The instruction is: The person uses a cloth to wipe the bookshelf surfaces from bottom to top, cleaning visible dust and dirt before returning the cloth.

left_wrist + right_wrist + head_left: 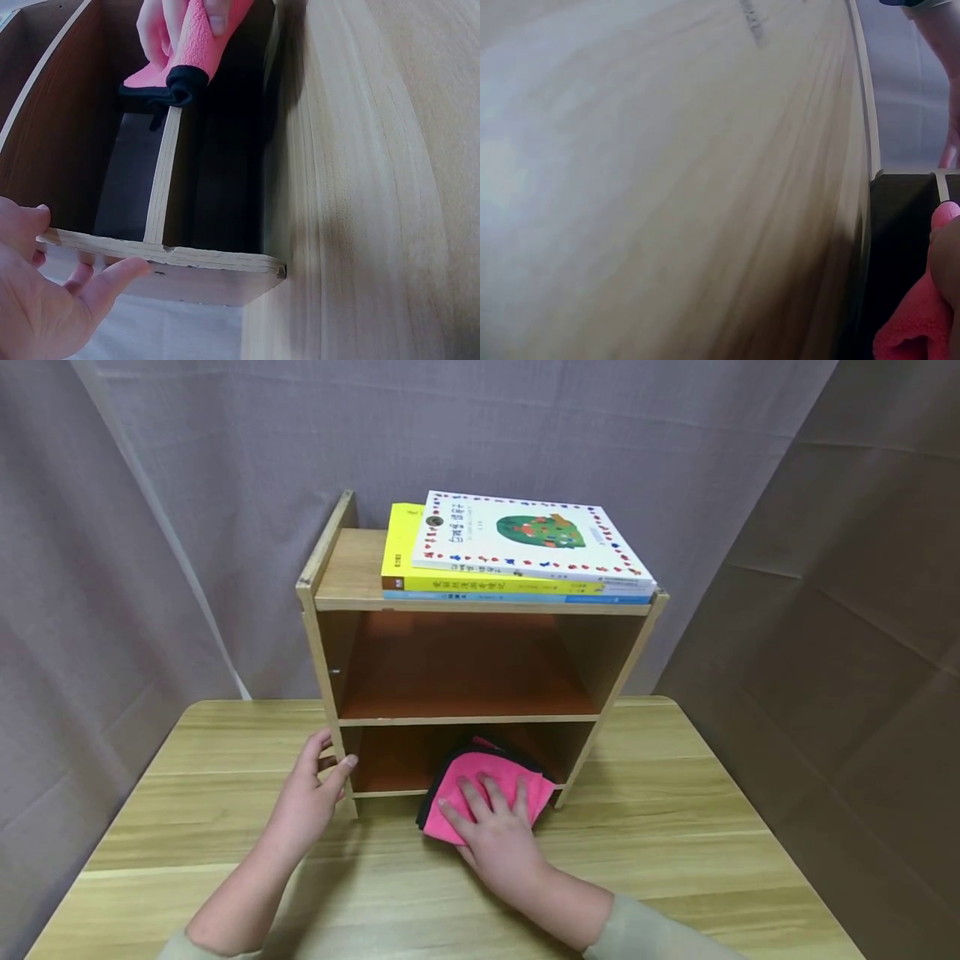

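Observation:
A small wooden shelf (468,721) stands upright on the table. My left hand (311,789) grips the front edge of its left side panel. In the left wrist view the left hand (45,292) has a digit over the panel's edge and others along the outer face. My right hand (498,839) holds a pink cloth (480,767) with black trim at the front edge of the lowest board. The left wrist view shows the cloth (206,45) folded over that board's edge (161,187), with fingers and thumb on opposite sides. Only part of the cloth (919,319) appears in the right wrist view.
Several books lie stacked on the shelf's top, a white picture book (480,539) uppermost, a yellow book (397,547) beneath it. Wood-grain table surface (675,860) extends around the shelf. Grey curtains (525,427) hang behind and at both sides.

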### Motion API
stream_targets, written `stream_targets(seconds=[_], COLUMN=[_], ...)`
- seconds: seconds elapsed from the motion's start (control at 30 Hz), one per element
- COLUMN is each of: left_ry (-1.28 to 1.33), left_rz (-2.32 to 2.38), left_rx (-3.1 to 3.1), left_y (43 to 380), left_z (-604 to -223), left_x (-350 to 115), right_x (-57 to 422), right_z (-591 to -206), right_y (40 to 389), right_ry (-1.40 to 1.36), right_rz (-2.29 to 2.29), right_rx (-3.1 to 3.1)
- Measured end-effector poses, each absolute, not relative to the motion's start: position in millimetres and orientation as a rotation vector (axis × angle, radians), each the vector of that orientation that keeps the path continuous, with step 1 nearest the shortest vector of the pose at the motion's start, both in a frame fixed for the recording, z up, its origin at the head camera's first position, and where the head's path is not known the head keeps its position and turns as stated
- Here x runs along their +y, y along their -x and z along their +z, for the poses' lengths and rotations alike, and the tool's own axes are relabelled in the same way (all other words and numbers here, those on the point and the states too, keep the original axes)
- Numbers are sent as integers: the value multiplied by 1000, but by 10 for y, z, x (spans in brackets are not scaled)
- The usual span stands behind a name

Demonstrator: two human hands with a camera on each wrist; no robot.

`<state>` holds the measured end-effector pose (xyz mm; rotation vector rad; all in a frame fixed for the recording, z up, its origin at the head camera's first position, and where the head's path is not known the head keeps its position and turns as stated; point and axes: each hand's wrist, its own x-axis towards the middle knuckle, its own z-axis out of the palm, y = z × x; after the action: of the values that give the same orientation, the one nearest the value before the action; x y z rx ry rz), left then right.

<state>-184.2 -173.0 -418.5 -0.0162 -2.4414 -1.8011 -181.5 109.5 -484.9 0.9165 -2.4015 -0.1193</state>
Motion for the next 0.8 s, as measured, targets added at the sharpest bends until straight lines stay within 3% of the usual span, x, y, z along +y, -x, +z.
stream_targets(seconds=[0.8], left_ry=[46], left_rz=[-1852], left_rx=[-2443], left_y=[1820], left_z=[-4143], left_x=[-1755], right_x=[924], right_z=[-4909], right_y=[1850], right_ry=[-943], right_rz=[-179], right_rx=[-2368])
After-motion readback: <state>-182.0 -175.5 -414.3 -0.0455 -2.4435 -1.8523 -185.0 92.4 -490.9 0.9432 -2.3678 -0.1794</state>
